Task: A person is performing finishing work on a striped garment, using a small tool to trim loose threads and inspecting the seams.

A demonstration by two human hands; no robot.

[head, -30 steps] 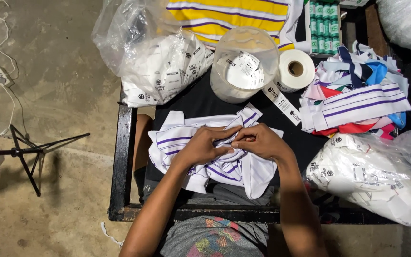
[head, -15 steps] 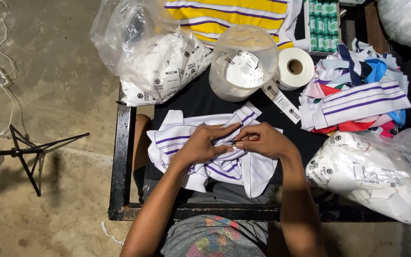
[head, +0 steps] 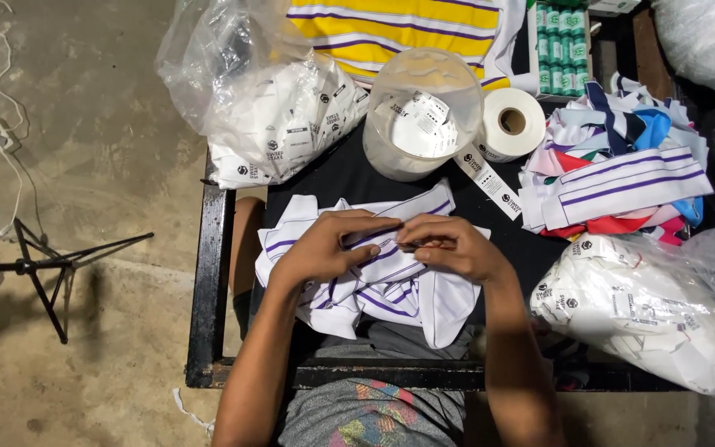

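A pile of white cloth pieces with purple stripes (head: 378, 291) lies on the black table (head: 208, 273) in front of me. My left hand (head: 324, 247) rests on top of the pile, its fingers pinching a striped strip. My right hand (head: 457, 248) meets it from the right and grips the same strip, with something small and reddish between its fingers. Both hands touch at the fingertips over the middle of the pile.
A clear plastic tub of tags (head: 419, 116) and a white tape roll (head: 513, 122) stand behind. Plastic bags of white labels lie at left (head: 279, 124) and right (head: 655, 310). Coloured striped cloth (head: 622, 182) is stacked at right. A tripod (head: 43, 265) stands on the floor.
My hands shifted slightly on the pile; the right hand's fingers drew in toward the left hand's fingertips. The cloth stays where it was.
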